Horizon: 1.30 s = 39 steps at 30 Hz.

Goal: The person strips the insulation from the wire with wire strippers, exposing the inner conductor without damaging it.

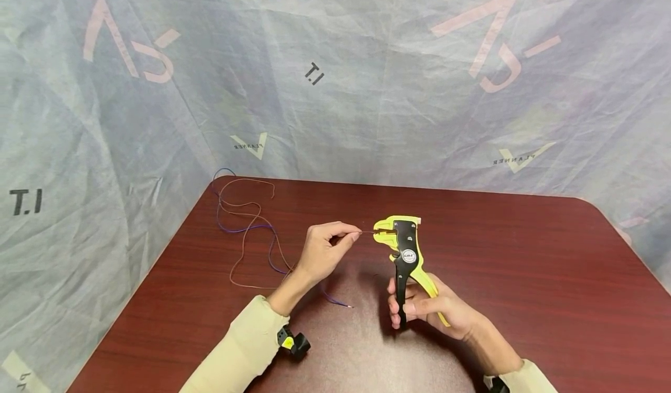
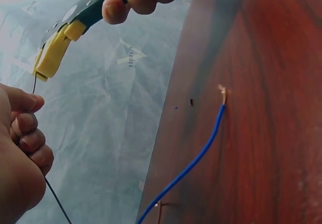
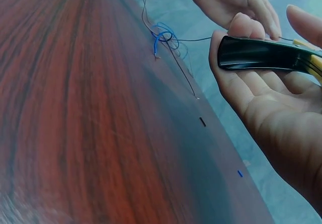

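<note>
Between thumb and index finger, my left hand (image 1: 321, 252) pinches a thin brown wire (image 1: 368, 232) near its end. That end runs into the mouth of a yellow and black wire stripper (image 1: 406, 239). My right hand (image 1: 445, 307) holds the tool from below, fingers round its black handle (image 3: 261, 54) and the yellow handle against the palm. The stripper stands upright over the table, its head turned toward the left hand. Under the left wrist lies a blue wire (image 2: 198, 155), whose tip shows bare copper strands (image 2: 223, 94).
Loose loops of brown wire (image 1: 243, 244) and blue wire (image 1: 236, 230) spread over the left part of the dark red table (image 1: 524, 276). A short dark offcut (image 3: 203, 122) and a small blue offcut (image 3: 240, 173) lie on the tabletop. Grey printed cloth (image 1: 335, 108) hangs behind.
</note>
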### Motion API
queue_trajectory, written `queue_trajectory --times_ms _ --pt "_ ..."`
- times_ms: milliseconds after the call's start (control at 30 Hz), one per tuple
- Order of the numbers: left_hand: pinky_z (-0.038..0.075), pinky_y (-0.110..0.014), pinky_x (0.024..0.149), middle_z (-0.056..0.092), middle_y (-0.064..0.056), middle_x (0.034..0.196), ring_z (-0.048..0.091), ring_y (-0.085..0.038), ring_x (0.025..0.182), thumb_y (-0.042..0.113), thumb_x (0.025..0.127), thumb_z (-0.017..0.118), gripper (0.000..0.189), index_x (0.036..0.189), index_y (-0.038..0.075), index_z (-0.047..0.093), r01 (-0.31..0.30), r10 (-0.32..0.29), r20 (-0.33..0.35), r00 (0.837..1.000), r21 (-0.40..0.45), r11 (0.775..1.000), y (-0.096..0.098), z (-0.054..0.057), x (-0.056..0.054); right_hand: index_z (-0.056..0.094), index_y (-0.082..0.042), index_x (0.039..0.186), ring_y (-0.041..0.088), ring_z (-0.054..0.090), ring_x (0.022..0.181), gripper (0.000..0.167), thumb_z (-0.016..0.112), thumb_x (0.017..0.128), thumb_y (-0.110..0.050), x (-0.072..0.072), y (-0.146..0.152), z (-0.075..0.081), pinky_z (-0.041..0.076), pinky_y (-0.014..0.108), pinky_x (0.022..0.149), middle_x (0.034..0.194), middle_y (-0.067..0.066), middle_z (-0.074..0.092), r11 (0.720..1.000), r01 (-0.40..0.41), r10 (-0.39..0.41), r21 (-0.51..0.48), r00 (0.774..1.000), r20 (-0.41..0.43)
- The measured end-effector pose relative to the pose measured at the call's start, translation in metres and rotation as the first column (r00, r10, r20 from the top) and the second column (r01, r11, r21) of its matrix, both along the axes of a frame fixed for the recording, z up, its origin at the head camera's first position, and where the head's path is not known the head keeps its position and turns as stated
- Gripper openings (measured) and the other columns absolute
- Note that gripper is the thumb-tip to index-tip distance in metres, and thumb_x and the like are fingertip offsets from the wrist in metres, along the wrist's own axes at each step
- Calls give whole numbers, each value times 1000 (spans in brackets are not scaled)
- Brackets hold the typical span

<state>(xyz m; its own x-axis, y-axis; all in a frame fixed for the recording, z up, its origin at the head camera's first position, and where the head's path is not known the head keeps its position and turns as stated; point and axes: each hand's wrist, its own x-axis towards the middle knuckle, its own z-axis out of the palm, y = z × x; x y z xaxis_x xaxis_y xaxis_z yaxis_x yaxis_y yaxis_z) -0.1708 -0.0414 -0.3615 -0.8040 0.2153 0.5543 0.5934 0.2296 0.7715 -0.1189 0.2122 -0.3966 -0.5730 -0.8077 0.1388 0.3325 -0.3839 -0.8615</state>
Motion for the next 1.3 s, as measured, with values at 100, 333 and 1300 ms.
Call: queue_trajectory --times_ms 100,333,1300 --pt "39 -15 57 73 -18 78 47 1 62 0 90 69 8 91 -2 77 -8 8 9 1000 -1 1000 2 -1 2 52 1 122 20 69 89 34 45 90 14 0 0 0 58 38 84 99 5 70 1000 4 -4 4 1000 0" --pt "35 -15 55 62 -10 64 42 1 58 0 89 70 7 89 -1 77 -49 49 5 999 3 999 6 0 6 52 1 122 20 69 89 34 46 90 13 0 -1 -1 58 39 84 99 5 70 1000 3 -3 10 1000 -5" --pt "33 -17 53 56 -7 58 39 0 55 0 87 69 8 85 -1 76 -54 54 64 996 -3 999 17 3 16 52 2 120 20 70 87 32 49 90 11 3 -3 -1 58 37 83 98 4 70 999 -10 11 34 1000 -16"
